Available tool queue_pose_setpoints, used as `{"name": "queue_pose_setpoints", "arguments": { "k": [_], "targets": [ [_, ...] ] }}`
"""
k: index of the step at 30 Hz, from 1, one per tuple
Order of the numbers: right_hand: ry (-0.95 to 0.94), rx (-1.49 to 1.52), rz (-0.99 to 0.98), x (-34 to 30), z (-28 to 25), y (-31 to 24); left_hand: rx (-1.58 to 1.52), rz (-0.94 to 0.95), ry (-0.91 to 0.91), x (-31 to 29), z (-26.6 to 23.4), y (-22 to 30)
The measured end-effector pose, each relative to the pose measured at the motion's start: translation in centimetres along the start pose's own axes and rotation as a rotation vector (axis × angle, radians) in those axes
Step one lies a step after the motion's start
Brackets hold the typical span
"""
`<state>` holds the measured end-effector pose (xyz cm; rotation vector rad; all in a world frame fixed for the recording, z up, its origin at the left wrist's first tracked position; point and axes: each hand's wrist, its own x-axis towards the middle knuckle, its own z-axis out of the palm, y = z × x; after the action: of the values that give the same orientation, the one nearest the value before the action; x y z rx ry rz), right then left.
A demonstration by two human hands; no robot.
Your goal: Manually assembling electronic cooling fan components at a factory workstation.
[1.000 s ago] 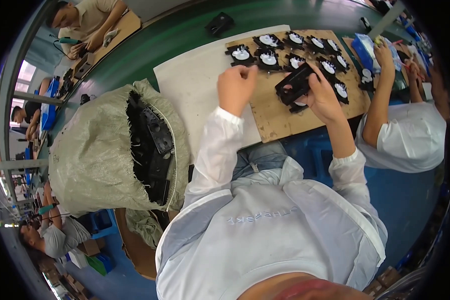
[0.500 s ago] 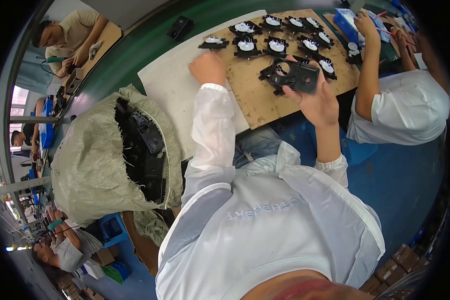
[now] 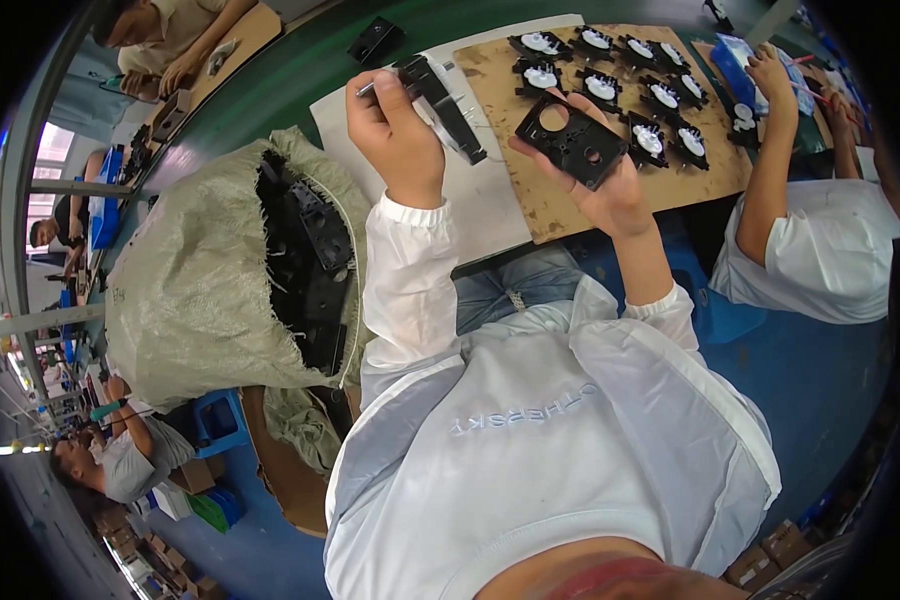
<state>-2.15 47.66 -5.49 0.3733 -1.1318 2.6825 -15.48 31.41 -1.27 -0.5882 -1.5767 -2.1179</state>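
Raised over the white sheet, my left hand grips a black plastic assembly with a white part. The assembly is turned on edge, and a thin metal pin shows beside my thumb. My right hand is closed around a flat black plastic housing. That housing has a large round hole and a smaller one, and its flat face is tilted up towards me. Several similar black assemblies with white discs lie in rows just beyond it on the brown board. The two held pieces are apart.
A woven sack of black plastic parts stands open on my left. One black part lies on the green bench beyond the white sheet. At right, a co-worker's arm reaches over the brown board's far side.
My left hand has lifted the assembly off the table and turned it on edge. My right hand has lowered the housing slightly and tilted it. The whole view has shifted a little.
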Motion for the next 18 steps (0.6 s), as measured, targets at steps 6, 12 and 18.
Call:
{"name": "queue_pose_setpoints", "arguments": {
  "k": [6, 12, 18],
  "targets": [
    [-0.146, -0.479, -0.062, 1.6, 1.6, -0.2, -0.372, -0.235, 0.027, -0.3, -1.2, 1.3],
    [-0.251, -0.691, -0.024, 2.7, 1.3, -0.4, -0.381, -0.264, -0.012, -0.7, -2.2, 1.4],
    [-0.197, -0.770, 0.002, 2.9, 0.3, -0.2, -0.259, -0.180, -0.095, -1.3, -2.5, 1.5]
  ]
}}
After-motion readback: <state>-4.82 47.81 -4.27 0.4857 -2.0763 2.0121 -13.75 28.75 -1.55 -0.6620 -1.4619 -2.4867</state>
